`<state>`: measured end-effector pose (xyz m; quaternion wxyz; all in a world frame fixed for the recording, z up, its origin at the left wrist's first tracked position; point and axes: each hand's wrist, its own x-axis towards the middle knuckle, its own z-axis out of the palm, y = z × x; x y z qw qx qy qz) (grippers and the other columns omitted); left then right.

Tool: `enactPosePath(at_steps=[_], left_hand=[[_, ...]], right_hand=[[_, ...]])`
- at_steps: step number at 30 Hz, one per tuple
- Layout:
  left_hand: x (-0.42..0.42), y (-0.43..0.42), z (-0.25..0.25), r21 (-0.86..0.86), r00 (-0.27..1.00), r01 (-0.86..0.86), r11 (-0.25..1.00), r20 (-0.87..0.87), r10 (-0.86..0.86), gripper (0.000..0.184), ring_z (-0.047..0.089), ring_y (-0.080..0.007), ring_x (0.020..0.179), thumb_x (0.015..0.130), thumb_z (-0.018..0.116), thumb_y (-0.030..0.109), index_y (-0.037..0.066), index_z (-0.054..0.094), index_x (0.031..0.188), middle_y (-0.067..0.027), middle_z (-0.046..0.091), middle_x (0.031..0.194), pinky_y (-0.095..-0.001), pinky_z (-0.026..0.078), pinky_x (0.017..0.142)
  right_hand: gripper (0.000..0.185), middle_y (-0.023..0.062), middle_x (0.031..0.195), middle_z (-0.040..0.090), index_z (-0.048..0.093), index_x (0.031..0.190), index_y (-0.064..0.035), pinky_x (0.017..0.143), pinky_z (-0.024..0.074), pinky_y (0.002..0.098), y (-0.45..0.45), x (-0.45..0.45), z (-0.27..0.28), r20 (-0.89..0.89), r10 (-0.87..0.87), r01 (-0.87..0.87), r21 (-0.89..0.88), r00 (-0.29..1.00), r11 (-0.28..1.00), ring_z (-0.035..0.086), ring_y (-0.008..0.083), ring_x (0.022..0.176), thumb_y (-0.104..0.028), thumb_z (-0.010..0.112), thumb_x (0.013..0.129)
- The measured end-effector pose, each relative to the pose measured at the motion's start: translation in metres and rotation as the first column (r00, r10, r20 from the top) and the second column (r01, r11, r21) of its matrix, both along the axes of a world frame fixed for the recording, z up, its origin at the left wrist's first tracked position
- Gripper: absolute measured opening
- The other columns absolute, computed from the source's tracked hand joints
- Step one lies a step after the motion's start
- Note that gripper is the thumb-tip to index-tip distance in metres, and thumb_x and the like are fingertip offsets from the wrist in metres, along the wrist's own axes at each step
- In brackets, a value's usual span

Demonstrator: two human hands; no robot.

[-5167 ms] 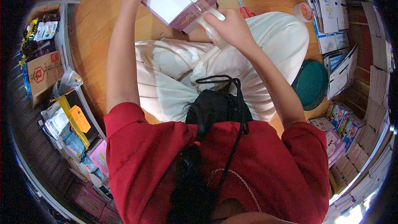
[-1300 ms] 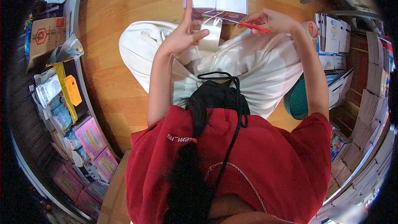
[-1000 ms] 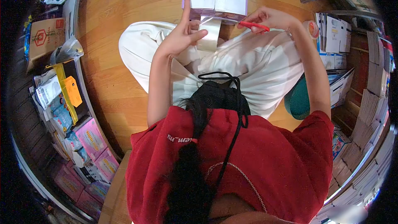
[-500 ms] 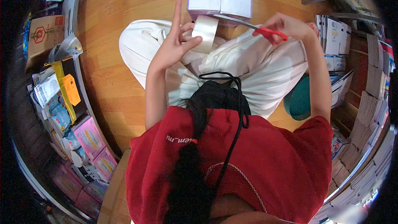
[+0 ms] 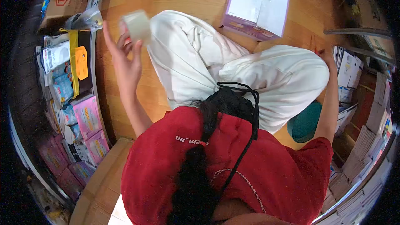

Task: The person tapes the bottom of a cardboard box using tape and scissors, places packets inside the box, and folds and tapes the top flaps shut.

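On the left, over the wooden floor, my left hand (image 5: 126, 58) holds a wide roll of tape (image 5: 139, 25), blurred by motion. Two of its fingers go into the roll, the thumb rests near its lower edge, and the index finger points up. Past my right knee, my right hand (image 5: 329, 59) is low by the floor, its fingers partly hidden. At its fingertips are the red-handled scissors (image 5: 314, 43), blades pointing away and hard to make out. A white-topped box with purple edges (image 5: 258, 6) stands on the floor in front of my legs, clear tape shining across its top.
Shelves with pink boxes (image 5: 86, 116) and packets line the left side, with a brown carton (image 5: 66, 0) farther up. Stacks of paper or flat cartons (image 5: 349, 68) fill the right shelf. A green round object (image 5: 304, 123) lies beside my right thigh.
My left hand has swung left with the tape roll, away from the box. My right hand has carried the scissors outward and down past the knee. The view has shifted, so the box appears farther right.
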<state>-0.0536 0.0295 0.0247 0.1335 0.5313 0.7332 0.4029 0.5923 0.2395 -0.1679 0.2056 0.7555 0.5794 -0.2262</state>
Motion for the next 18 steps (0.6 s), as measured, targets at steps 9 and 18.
enactPosePath(at_steps=[9, 18], left_hand=[[-0.056, -0.063, -0.181, -0.346, 0.934, -0.203, 0.916, -0.349, 0.076, 0.071, 0.050, -0.0329, 0.110, 0.083, 0.054, 0.008, 0.012, 0.013, 0.140, -0.0185, 0.047, 0.124, -0.0403, 0.042, 0.088], [-0.075, -0.068, -0.185, -0.157, 0.953, -0.292, 0.944, 0.039, 0.301, 0.042, 0.058, -0.0252, 0.097, 0.088, 0.053, 0.015, 0.003, 0.039, 0.127, -0.0164, 0.059, 0.107, -0.0334, 0.045, 0.082]], right_hand=[[0.031, 0.0041, 0.076, 0.061, 0.055, 0.104, -0.0005, 0.054, 0.0449, 0.0291, -0.012, -0.014, -0.001, 0.096, 0.078, -0.078, 0.002, 0.992, 0.997, 0.057, 0.0147, 0.066, -0.022, 0.062, 0.083], [0.030, 0.0035, 0.076, 0.061, 0.056, 0.104, -0.0008, 0.056, 0.0451, 0.0298, -0.032, -0.206, 0.022, -0.098, 0.553, -0.495, 0.337, 0.828, 0.801, 0.057, 0.0151, 0.065, -0.023, 0.060, 0.084]])
